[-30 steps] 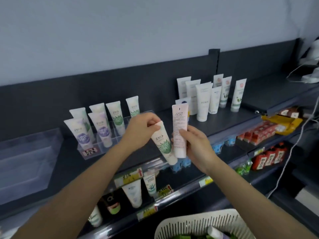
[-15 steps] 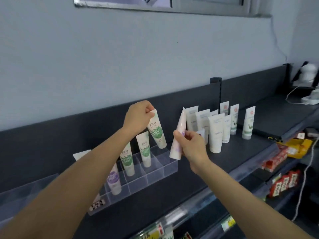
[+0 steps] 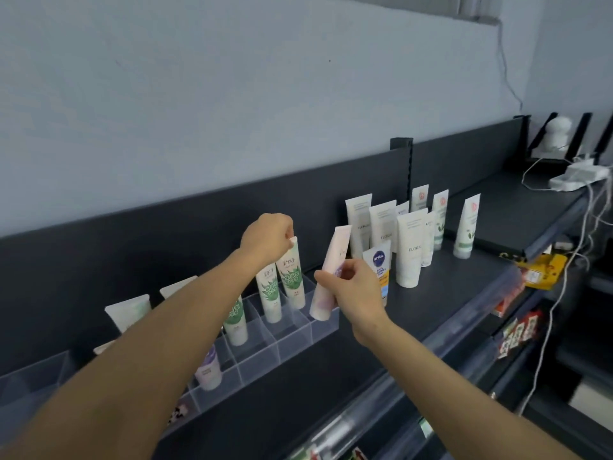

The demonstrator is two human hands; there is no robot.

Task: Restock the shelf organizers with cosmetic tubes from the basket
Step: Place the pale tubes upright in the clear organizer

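Your left fingertips (image 3: 289, 231) curl tight on the flat crimped end of a green aloe tube (image 3: 293, 277), pinching it from above. The left hand (image 3: 267, 242) sits just over the tube, whose long axis runs near upright: cap down inside a compartment of the clear organizer (image 3: 292, 343), crimp up, leaning slightly toward the back panel.

Your right fingers (image 3: 353, 267) and thumb wrap the middle of a pink tube (image 3: 333, 257). The right hand (image 3: 356, 290) holds it on a slant, crimped end high and to the right, cap end low and to the left at the organizer's right-end compartment. You cannot tell whether the cap touches the compartment floor.

Just left of the green aloe tube stands a second green tube (image 3: 269, 293), cap down in the neighbouring slot, with a purple-labelled tube (image 3: 209, 370) further along the row. To the right, on the dark shelf (image 3: 447, 293), a Nivea tube (image 3: 378, 260) stands in front of a cluster of white tubes (image 3: 409, 250), all upright on their caps.
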